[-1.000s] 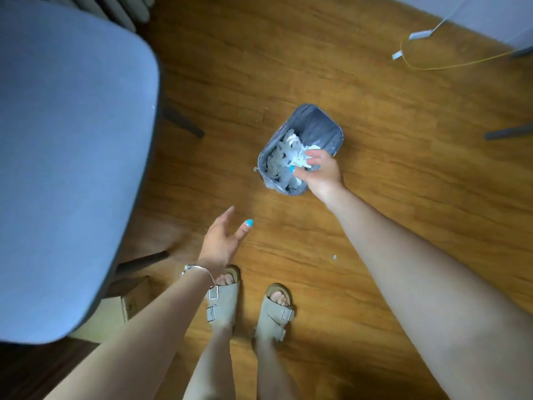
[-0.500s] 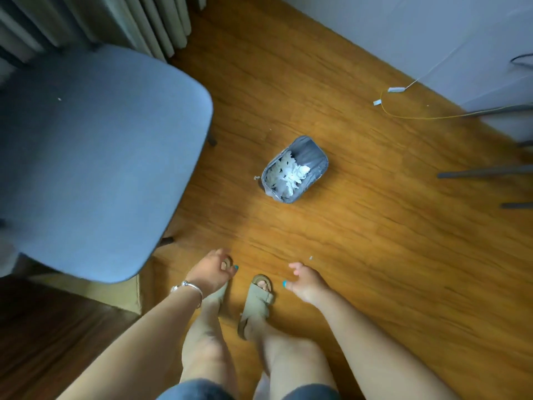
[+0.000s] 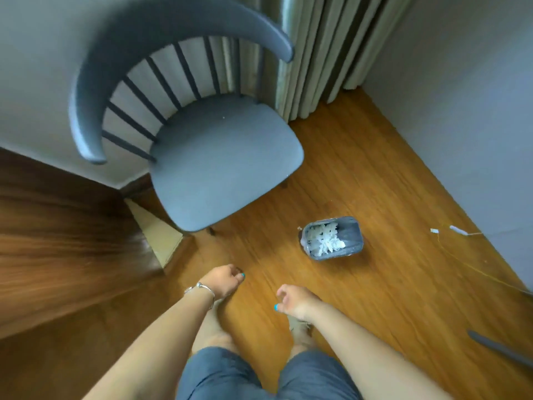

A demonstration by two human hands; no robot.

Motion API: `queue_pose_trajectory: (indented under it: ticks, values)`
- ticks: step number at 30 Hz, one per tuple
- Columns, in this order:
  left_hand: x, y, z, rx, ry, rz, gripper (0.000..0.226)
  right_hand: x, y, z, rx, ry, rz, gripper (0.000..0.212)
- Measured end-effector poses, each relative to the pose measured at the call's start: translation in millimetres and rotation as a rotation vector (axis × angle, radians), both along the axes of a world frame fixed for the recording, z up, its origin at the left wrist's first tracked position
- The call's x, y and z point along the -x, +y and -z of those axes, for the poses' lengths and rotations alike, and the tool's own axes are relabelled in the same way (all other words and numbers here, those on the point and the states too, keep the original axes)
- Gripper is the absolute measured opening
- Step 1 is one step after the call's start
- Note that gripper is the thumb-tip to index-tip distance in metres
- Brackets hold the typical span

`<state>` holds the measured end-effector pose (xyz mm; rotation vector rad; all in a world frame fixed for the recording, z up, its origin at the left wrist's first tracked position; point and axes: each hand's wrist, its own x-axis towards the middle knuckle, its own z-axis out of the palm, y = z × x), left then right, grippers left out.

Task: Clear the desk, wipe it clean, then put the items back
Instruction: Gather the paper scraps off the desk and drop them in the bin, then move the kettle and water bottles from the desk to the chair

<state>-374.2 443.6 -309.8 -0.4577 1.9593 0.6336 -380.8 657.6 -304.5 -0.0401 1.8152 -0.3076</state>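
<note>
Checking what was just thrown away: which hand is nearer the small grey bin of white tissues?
Right. The right hand hangs just below the small grey bin of white tissues; the left hand is farther left.

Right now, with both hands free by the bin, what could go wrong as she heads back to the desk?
1. The bin is heaped with white paper and stands in the open floor; a passing foot could tip it and spill the waste.
2. The yellow cable trails loose across the floor on the right, a likely trip hazard.
3. The chair stands close on the left, easy to bump when turning.
</note>
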Motion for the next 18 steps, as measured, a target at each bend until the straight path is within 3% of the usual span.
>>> queue_pose_trajectory:
  ticks: [3, 5, 9, 12, 15, 18]
  values:
    - [-49, 32, -30, -0.071, 0.034, -0.307, 0.025, -17, 23, -21, 0.005, -0.003, -0.116, 0.029]
    - [-87, 54, -50, -0.108, 0.050, -0.549, 0.016, -20, 34, -31, -0.004, 0.040, -0.117, 0.004]
    - [-171, 79, -71, -0.119, 0.066, -0.767, 0.027, -33, 33, -32, -0.022, 0.117, -0.069, 0.025]
    - [-226, 70, -88, -0.050, 0.111, -0.935, 0.026, -51, 15, -31, -0.006, 0.117, -0.293, 0.020]
    - [-284, 53, -104, 0.038, 0.151, -1.165, 0.009, -76, -18, -25, 0.034, 0.083, -0.467, 0.020]
    - [-339, 39, -114, 0.113, 0.195, -1.304, 0.020, -110, -68, -35, 0.101, 0.074, -0.520, 0.017]
